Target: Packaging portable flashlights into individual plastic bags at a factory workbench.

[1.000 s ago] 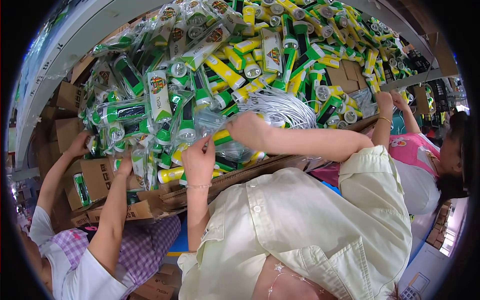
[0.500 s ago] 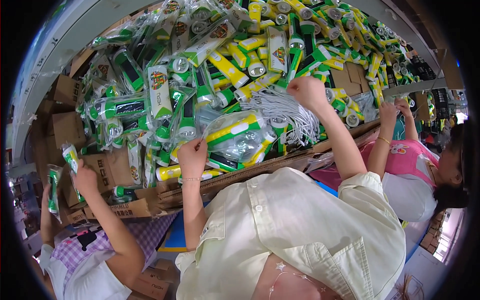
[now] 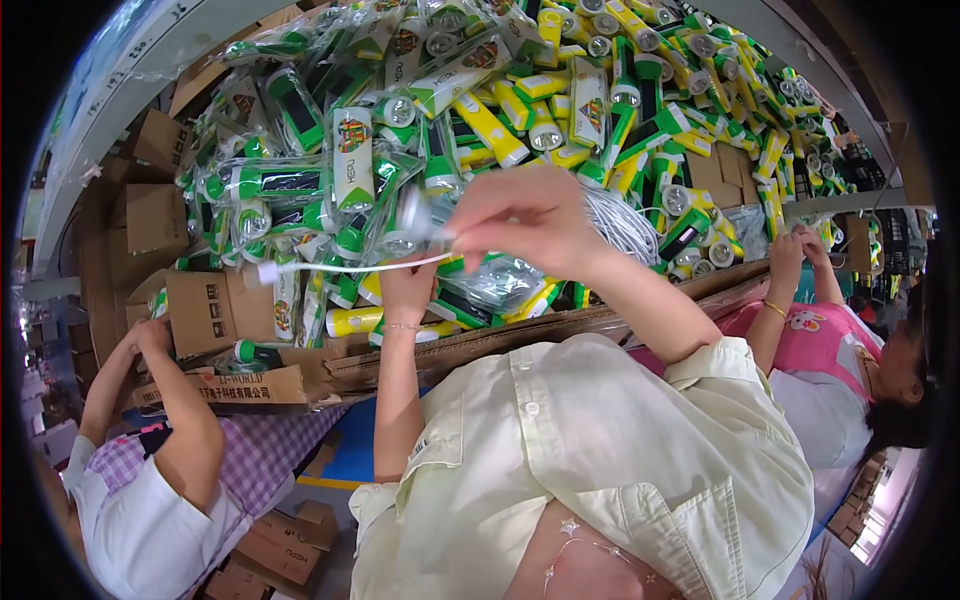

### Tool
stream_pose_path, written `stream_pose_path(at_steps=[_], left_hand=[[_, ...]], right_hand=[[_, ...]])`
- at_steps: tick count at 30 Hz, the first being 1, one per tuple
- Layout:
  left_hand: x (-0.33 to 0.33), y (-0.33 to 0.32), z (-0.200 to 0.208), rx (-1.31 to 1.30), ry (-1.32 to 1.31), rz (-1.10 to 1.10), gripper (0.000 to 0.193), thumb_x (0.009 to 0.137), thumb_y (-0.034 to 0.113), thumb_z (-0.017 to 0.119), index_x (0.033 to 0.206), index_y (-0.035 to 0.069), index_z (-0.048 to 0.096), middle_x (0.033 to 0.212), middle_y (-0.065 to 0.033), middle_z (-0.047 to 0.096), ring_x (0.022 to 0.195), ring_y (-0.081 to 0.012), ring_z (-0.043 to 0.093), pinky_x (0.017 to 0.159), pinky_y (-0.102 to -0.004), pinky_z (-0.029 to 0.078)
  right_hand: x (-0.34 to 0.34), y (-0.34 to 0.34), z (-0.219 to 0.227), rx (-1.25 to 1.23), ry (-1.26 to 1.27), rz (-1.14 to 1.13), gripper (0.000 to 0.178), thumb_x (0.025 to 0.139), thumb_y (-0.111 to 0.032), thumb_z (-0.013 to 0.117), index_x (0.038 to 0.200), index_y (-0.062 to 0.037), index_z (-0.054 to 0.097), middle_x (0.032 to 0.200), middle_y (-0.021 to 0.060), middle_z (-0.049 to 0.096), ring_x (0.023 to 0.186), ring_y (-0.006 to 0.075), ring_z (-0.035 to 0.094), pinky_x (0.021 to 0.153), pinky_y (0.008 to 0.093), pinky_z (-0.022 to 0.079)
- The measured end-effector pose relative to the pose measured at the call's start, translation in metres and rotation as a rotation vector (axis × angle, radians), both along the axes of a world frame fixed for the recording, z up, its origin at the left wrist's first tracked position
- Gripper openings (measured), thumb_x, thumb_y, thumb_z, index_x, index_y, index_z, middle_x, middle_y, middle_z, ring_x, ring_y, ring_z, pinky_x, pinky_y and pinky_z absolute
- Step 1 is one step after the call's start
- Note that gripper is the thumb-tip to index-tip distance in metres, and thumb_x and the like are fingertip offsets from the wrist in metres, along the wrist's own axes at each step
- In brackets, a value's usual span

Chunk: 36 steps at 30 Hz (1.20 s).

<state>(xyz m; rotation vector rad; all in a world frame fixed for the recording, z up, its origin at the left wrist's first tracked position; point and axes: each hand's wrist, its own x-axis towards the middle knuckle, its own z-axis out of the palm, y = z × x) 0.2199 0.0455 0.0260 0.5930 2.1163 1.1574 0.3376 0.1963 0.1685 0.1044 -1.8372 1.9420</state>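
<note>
My right hand [image 3: 525, 222] is raised over the pile, pinching a white cable [image 3: 350, 267]. The cable stretches out to the left, with a white plug at its end; a blurred white end hangs near my fingertips. Just below and behind it, my left hand [image 3: 408, 297] is closed at the mouth of a clear plastic bag [image 3: 505, 283]. A yellow-and-green flashlight shows through in part, mostly hidden by my right hand. To the right of my right hand lies a bundle of white cables [image 3: 622, 225] on the flashlights.
Bagged flashlights [image 3: 352, 160] heap up on the left, loose yellow-and-green ones [image 3: 700, 90] on the right. A cardboard edge [image 3: 560, 328] runs along the front. Co-workers' hands [image 3: 150, 338] are at the left and more hands [image 3: 795, 250] at the right. Cardboard boxes [image 3: 155, 220] stand at far left.
My right hand has moved left from the cable bundle, bringing a white cable over to my left hand. The left co-worker's hands have lowered; the bagged flashlights they held no longer show.
</note>
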Motion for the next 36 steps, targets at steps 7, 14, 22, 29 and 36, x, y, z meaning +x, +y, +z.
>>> stream_pose_path(at_steps=[7, 14, 22, 29, 36], left_hand=[[0.003, -0.001, -0.008, 0.098, -0.109, 0.076, 0.021, 0.085, 0.022, 0.063, 0.086, 0.002, 0.071, 0.052, -0.0016, 0.055, 0.045, -0.0070, 0.049, 0.042, -0.0238, 0.037], [-0.001, -0.002, -0.001, 0.206, -0.033, -0.001, 0.020, 0.085, 0.013, 0.062, 0.097, -0.002, 0.066, 0.065, -0.0051, 0.061, 0.053, -0.0100, 0.056, 0.049, -0.0223, 0.043], [-0.011, -0.021, -0.024, 0.350, -0.329, 0.042, 0.017, 0.085, -0.001, 0.058, 0.101, -0.006, 0.062, 0.078, -0.0095, 0.066, 0.068, -0.0161, 0.066, 0.053, -0.0231, 0.051], [-0.007, -0.013, 0.003, 0.316, -0.161, 0.095, 0.008, 0.083, 0.002, 0.062, 0.088, -0.005, 0.064, 0.073, -0.0071, 0.066, 0.061, -0.0118, 0.064, 0.051, -0.0213, 0.048], [-0.018, -0.010, 0.042, 0.307, -0.080, -0.010, 0.005, 0.082, 0.000, 0.062, 0.081, -0.005, 0.063, 0.070, -0.0063, 0.065, 0.059, -0.0102, 0.062, 0.052, -0.0208, 0.048]], right_hand=[[0.008, 0.030, -0.118, 1.376, -0.408, -0.117, 0.007, 0.073, -0.009, 0.060, 0.076, -0.0081, 0.066, 0.079, 0.0071, 0.061, 0.071, 0.0244, 0.063, 0.056, 0.0333, 0.049], [-0.003, 0.029, -0.090, 1.718, -0.862, 0.014, 0.006, 0.071, -0.009, 0.062, 0.075, -0.0077, 0.066, 0.079, 0.0094, 0.062, 0.074, 0.0261, 0.064, 0.058, 0.0368, 0.050], [-0.031, 0.000, -0.083, 1.044, -0.267, -0.350, 0.017, 0.071, -0.028, 0.069, 0.082, -0.0144, 0.066, 0.080, -0.0014, 0.061, 0.081, 0.0193, 0.060, 0.069, 0.0351, 0.048], [-0.041, -0.012, -0.116, 1.167, -0.149, -0.285, 0.014, 0.071, -0.026, 0.069, 0.074, -0.0145, 0.061, 0.073, -0.0029, 0.057, 0.082, 0.0152, 0.056, 0.097, 0.0464, 0.031], [-0.047, 0.003, -0.078, 1.035, -0.069, -0.095, 0.012, 0.075, -0.019, 0.066, 0.080, -0.0131, 0.057, 0.076, -0.0006, 0.055, 0.083, 0.0173, 0.055, 0.096, 0.0482, 0.031]])
